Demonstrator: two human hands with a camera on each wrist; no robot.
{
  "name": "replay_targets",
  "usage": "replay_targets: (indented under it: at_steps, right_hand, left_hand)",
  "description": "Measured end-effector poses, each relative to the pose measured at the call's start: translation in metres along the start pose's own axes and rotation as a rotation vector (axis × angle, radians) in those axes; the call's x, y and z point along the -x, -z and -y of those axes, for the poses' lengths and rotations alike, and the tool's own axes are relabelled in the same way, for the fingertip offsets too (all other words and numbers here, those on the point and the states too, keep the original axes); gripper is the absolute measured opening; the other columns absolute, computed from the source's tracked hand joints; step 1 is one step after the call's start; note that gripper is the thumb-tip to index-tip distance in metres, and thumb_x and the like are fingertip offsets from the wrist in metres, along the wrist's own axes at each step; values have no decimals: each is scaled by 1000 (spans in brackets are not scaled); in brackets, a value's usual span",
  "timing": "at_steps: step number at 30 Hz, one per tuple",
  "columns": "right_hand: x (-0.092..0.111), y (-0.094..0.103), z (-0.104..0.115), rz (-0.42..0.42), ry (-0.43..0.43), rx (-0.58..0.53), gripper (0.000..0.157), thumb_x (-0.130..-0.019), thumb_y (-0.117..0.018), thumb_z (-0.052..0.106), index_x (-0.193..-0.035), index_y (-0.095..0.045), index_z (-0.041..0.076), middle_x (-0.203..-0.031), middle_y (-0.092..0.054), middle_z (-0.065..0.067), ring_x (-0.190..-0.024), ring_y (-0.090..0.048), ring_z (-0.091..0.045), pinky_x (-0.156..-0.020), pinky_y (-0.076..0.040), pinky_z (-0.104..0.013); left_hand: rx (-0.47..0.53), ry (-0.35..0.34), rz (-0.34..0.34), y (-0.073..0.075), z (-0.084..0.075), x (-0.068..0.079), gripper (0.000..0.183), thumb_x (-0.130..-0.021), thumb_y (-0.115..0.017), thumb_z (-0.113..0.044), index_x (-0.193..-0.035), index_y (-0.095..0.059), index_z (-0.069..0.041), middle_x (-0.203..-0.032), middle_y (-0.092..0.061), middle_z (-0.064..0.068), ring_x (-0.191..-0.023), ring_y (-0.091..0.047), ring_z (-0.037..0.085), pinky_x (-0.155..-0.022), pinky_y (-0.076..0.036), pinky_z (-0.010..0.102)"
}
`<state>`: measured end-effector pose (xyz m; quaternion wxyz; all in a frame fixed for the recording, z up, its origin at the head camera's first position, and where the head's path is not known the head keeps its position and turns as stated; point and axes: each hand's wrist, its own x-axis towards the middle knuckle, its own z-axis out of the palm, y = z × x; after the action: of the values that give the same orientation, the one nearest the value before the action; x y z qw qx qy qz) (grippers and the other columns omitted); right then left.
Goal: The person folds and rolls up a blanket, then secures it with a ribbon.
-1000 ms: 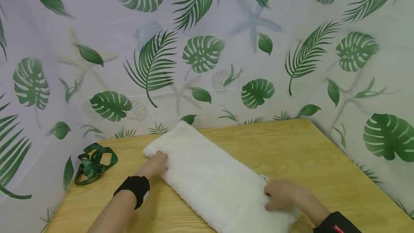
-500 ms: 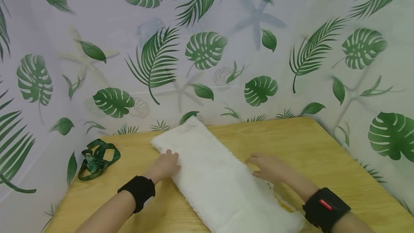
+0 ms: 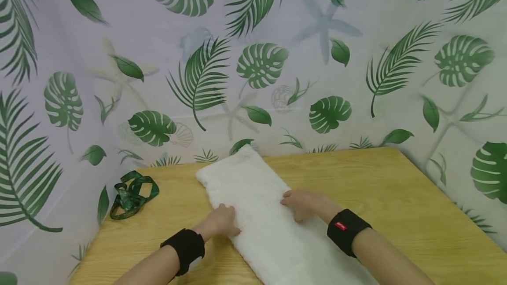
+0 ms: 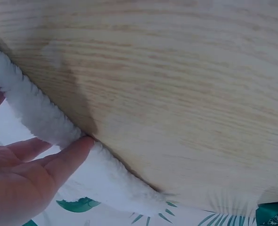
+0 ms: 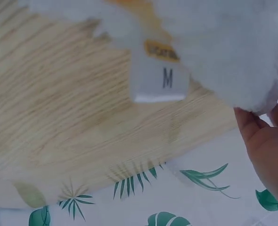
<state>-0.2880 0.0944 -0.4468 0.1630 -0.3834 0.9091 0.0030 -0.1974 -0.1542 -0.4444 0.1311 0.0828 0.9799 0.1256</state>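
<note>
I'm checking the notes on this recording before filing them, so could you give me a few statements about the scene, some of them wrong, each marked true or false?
1. A green ribbon bundle lies on the table. True.
2. The left grip touches the left edge of the white fluffy fabric, as the head view shows it. True.
3. The right grip holds the green ribbon bundle. False: it holds the right edge of the white fluffy fabric.
4. The tag hanging from the fabric is marked XL. False: it shows the letter M.
5. The right black wristband bears a red label. True.
</note>
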Motion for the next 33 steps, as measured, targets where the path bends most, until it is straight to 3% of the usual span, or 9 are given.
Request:
replay_targets:
  at_steps: [4,7,12,15,20,24,27,30,33]
  right_hand:
    - [7,-1,2,-26,-38,-19,43,-82,-61,4,-125,-56,3,-129,-50,-13,-121,-46,-28,-99,-36,-40]
    - [12,-1,7,-52,-72,-28,31,-80,-65,5,-110,-62,-2,-110,-58,-14,-103,-54,-27,-91,-42,-40]
    - [21,0,19,-63,-179,-77,16,-78,-70,10,-83,-59,0,-81,-55,-9,-72,-48,-20,-71,-44,-39]
    - [25,0,27,-53,-227,-83,17,-79,-69,14,-82,-59,0,-78,-53,-7,-69,-44,-19,-67,-41,-37]
    - [31,-4,37,-89,-214,-15,19,-81,-68,17,-83,-62,-1,-79,-55,-9,-71,-49,-20,-70,-44,-37]
    - [38,-12,33,-126,-204,13,22,-83,-67,18,-90,-63,-2,-84,-55,-12,-77,-54,-25,-71,-46,-38]
    - [43,-16,27,-163,-181,-23,33,-85,-66,23,-106,-61,-2,-102,-56,-17,-91,-56,-31,-78,-46,-41]
    - [49,-17,17,-287,-99,-16,41,-85,-68,24,-117,-58,0,-118,-52,-20,-106,-52,-36,-85,-44,-45]
    - [57,-16,5,-432,53,56,39,-80,-72,19,-115,-61,4,-122,-52,-19,-110,-50,-36,-88,-43,-46]
  left_hand:
    - [-7,-22,18,3,3,-14,47,-79,-73,-22,-110,-53,8,-105,-49,21,-89,-49,26,-79,-44,39]
    - [4,-67,54,7,6,-24,53,-80,-72,-19,-119,-49,9,-116,-46,24,-103,-48,30,-87,-42,40]
    - [15,-147,113,13,14,-41,62,-85,-67,-17,-135,-38,7,-142,-29,27,-133,-25,36,-104,-28,43]
    - [4,-172,128,13,20,-51,62,-88,-63,-17,-139,-34,4,-147,-23,24,-137,-18,34,-107,-24,43]
    - [3,-200,102,10,25,-59,58,-89,-61,-13,-139,-35,4,-147,-20,24,-136,-19,34,-106,-24,44]
    - [12,-217,97,9,21,-57,56,-92,-57,-12,-140,-33,4,-148,-17,25,-137,-18,35,-107,-23,44]
    - [-27,-237,84,11,16,-46,54,-93,-55,-13,-140,-33,3,-147,-20,26,-136,-21,35,-107,-23,43]
    - [-86,-273,64,13,6,-30,51,-93,-56,-17,-138,-39,1,-143,-29,25,-133,-28,34,-105,-26,43]
    - [-118,-322,68,15,-9,-12,50,-92,-58,-25,-134,-45,-2,-138,-38,22,-128,-36,33,-102,-32,42]
